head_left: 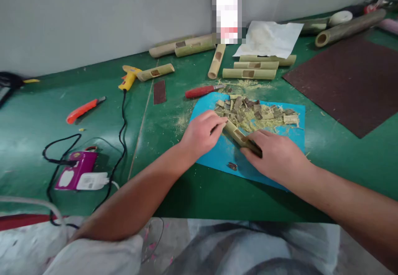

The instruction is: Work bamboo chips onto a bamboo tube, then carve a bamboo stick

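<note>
Between my hands is a bamboo tube (235, 132) with a rectangular opening cut in its upper side, tilted over a blue sheet (214, 159). My left hand (203, 136) pinches its far left end. Around the near right end, my right hand (273, 153) is closed, hiding part of the tube. Bamboo chips and shavings (248, 111) lie heaped on the sheet just beyond the tube. One small dark scrap (231, 166) sits nearer me. A red-handled knife (200, 91) rests at the sheet's upper left edge.
More cut bamboo tubes (248, 74) lie behind the sheet, near white paper (270, 39). At left are a yellow glue gun (127, 80), an orange utility knife (83, 110) and a purple power strip (76, 169) with cords. A brown sheet (348, 84) covers the right side.
</note>
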### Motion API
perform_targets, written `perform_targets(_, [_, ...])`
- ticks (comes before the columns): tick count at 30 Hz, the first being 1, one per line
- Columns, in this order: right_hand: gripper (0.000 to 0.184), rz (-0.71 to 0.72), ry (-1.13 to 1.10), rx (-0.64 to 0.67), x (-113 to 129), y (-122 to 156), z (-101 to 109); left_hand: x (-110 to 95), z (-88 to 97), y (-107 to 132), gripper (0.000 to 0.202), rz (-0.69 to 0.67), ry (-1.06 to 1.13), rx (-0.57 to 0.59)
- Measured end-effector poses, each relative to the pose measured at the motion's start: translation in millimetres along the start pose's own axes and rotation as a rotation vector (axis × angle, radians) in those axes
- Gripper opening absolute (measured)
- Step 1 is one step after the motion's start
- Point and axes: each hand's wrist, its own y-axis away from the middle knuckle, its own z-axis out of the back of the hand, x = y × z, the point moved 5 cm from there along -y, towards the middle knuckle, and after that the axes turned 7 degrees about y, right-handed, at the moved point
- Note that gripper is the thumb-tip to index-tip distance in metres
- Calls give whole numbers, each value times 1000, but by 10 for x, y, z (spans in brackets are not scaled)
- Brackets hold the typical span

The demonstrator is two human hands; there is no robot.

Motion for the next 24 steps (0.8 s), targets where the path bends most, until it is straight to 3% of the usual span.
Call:
perform_targets(4, [18,4,13,-10,1,-3,-7,-26,-20,-4,17,-26,7,64])
perform_targets(8, [19,6,17,-25,-1,4,-5,12,24,-13,16,17,-25,2])
perform_targets(12, [19,6,22,-33,3,8,-2,-1,-7,-12,16,-29,6,51])
perform_targets(15, [19,1,18,-22,9,5,-2,15,29,-12,16,1,-26,-19])
perform_targets(18, [18,5,30,-6,16,5,-6,-13,4,-9,17,-28,3,40])
perform_targets(22, [18,3,15,-16,13,10,-6,-27,29,-12,17,-7,-16,6])
perform_targets(24, [18,6,24,-14,14,11,-10,-51,10,-12,18,-33,-9,44])
